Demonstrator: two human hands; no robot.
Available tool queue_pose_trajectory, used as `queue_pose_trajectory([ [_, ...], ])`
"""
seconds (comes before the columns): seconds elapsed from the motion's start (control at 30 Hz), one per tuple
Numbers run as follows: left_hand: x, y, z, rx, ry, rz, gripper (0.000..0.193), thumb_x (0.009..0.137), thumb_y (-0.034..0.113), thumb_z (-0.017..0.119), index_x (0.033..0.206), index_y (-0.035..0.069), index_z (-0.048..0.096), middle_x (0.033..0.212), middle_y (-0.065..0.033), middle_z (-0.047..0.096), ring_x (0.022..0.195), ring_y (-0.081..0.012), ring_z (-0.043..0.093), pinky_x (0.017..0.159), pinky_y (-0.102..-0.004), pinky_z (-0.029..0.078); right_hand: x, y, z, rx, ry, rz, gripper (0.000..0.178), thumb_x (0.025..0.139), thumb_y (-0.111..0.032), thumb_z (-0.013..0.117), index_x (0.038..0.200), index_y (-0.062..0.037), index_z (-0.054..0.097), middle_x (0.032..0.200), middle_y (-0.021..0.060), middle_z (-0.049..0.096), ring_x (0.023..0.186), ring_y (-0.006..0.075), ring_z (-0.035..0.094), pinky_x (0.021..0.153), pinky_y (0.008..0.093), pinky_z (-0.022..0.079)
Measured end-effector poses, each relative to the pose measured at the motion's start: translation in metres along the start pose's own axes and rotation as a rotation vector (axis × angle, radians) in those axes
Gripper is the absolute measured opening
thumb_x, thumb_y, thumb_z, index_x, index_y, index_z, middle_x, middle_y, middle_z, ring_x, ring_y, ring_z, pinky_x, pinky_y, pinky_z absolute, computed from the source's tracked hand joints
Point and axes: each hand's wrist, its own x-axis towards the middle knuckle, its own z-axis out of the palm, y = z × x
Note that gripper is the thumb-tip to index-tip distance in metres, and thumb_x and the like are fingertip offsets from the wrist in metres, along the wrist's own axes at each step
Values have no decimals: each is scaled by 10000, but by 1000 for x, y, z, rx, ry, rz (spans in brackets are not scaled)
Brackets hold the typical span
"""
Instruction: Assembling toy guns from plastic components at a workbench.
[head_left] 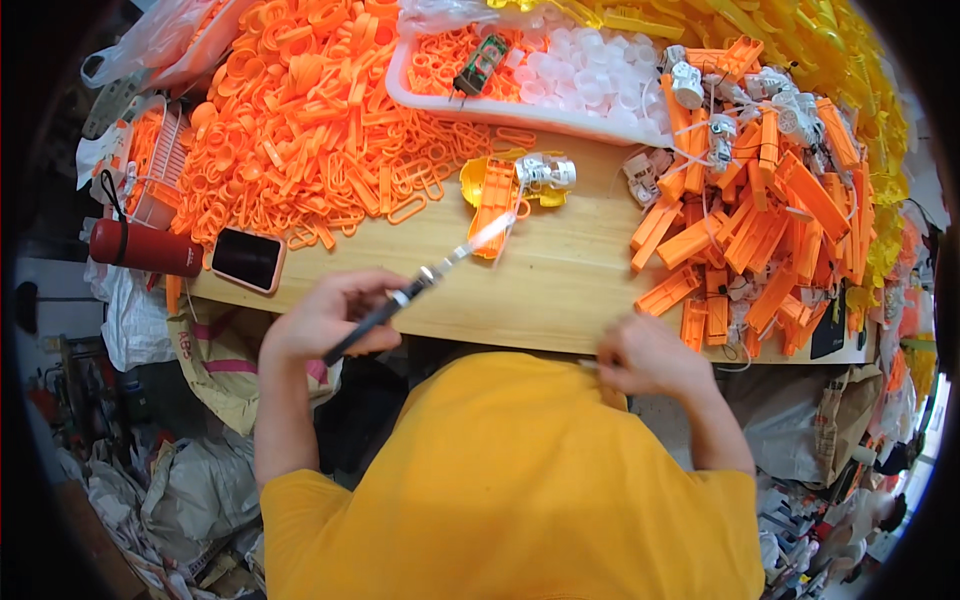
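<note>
My left hand [345,315] is closed around a slim tool [400,298] with a black handle, silver collars and a bright, blurred tip; I cannot tell its exact kind. The tip points up and right, over or against an orange plastic housing [494,192]. That housing rests on the wooden table, beside a white motor unit [546,172] and on a yellow plastic part [473,180]. My right hand [645,355] is curled at the table's front edge, close to my shirt. A small pale bit shows beside its fingers, and what they hold is hidden.
Loose orange parts [300,130] heap up at the left. A white tray [400,80] holds orange pieces, translucent caps [590,75] and a green device [481,64]. Orange housings with motors [790,200] pile at the right, yellow parts behind. A phone [247,260] and red flask [146,248] lie left.
</note>
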Motion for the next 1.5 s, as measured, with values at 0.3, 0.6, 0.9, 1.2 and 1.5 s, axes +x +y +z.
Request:
queue_pose_trajectory([
  [0.3, 65, 100, -42, 621, 519, 188, 285, 831, 112, 686, 1068, 46, 542, 622, 19, 563, 532, -35, 472, 455, -222, 306, 24, 3, -65, 157, 754, -278, 191, 791, -105, 702, 953, -19, 649, 830, 124, 632, 792, 257, 627, 667, 349, 489],
  [0.6, 154, 122, -81, 1296, 559, 301, 263, 799, 238, 671, 993, 65, 641, 762, -136, 643, 678, -285, 603, 648, -384, 475, 168, 50, -140, -206, 1085, 330, 390, 822, -380, 627, 702, -12, 674, 711, 159, 648, 692, 322, 645, 635, 421, 510],
  [0.9, 135, 58, 61, 1461, 151, 884, 258, 669, 48, 682, 926, 67, 668, 1325, -183, 472, 1282, -345, 418, 1049, -503, 349, 184, 78, -122, -330, 1453, 220, 246, 768, -288, 623, 665, -65, 644, 666, 92, 626, 616, 283, 624, 595, 389, 495],
  [1.2, 142, -12, 71, 1514, 209, 896, 160, 771, 96, 555, 796, -26, 655, 1339, -205, 466, 1337, -365, 353, 1122, -533, 236, 177, 79, -120, -152, 1600, 20, 137, 731, -139, 667, 650, -46, 608, 836, 81, 611, 634, 236, 597, 548, 343, 473],
  [1.5, 114, -13, 80, 1174, 119, 885, 82, 711, 12, 622, 751, -58, 630, 1230, -203, 532, 1245, -366, 448, 1042, -490, 378, 160, 74, -118, 84, 1639, -203, 105, 756, -32, 641, 684, -4, 571, 923, 134, 567, 835, 194, 566, 626, 293, 460],
])
